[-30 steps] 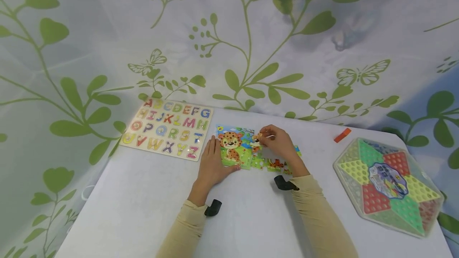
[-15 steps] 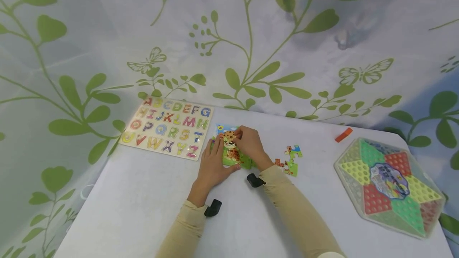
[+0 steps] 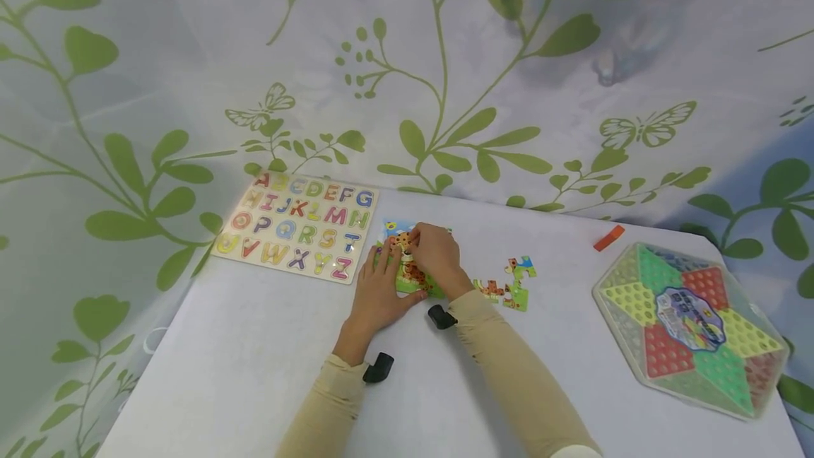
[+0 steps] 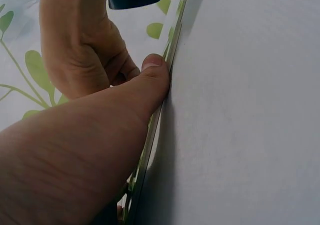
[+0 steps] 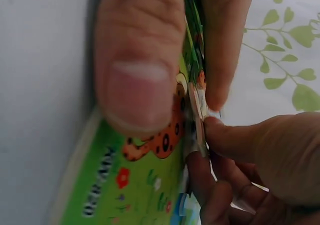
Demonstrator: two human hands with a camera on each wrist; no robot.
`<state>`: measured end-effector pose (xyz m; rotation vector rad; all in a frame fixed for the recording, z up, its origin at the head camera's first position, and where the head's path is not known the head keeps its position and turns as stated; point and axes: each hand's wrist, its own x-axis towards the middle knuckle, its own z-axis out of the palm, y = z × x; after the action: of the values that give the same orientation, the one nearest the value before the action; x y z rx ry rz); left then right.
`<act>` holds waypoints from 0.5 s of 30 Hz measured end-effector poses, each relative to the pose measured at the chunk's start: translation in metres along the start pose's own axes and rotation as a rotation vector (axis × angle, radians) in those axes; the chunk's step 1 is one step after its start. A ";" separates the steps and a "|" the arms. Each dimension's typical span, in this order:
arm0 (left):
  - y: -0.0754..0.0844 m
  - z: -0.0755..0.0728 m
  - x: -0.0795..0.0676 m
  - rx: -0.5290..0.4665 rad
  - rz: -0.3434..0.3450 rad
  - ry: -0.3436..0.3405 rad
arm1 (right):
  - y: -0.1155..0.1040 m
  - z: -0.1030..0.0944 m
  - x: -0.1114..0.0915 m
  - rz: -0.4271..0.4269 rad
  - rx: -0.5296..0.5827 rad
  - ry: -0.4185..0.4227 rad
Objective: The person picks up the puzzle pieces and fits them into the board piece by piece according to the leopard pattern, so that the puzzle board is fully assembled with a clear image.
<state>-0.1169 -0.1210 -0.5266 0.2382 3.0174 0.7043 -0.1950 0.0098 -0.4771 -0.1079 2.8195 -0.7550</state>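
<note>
A leopard jigsaw puzzle board, with a green and blue picture, lies at the table's middle. My left hand rests on its left side, fingers straight, thumb against the front edge. Over the picture, my right hand pinches a small puzzle piece, seen edge-on in the right wrist view just above the board. Beside it, a left finger reaches down close to the piece. Loose puzzle pieces lie right of the board. My right hand covers part of the picture.
An alphabet board lies at the back left. A hexagonal Chinese checkers box stands at the right, with a small orange strip behind it. A leaf-patterned cloth rises behind the white table.
My right hand has carried a puzzle piece leftward from the loose pieces to over the board, then shifted slightly further left. The left hand has stayed on the board.
</note>
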 end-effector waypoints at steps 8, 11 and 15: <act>0.004 -0.004 0.001 -0.004 0.002 -0.018 | 0.003 -0.004 0.007 -0.038 -0.154 0.032; 0.004 -0.005 0.000 0.010 0.001 -0.017 | 0.008 -0.005 0.006 -0.069 -0.157 0.031; 0.003 -0.003 0.001 0.015 0.010 -0.010 | 0.025 -0.008 0.001 -0.153 -0.029 0.039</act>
<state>-0.1176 -0.1193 -0.5229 0.2572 3.0154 0.6801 -0.1982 0.0356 -0.4828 -0.3206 2.8846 -0.7562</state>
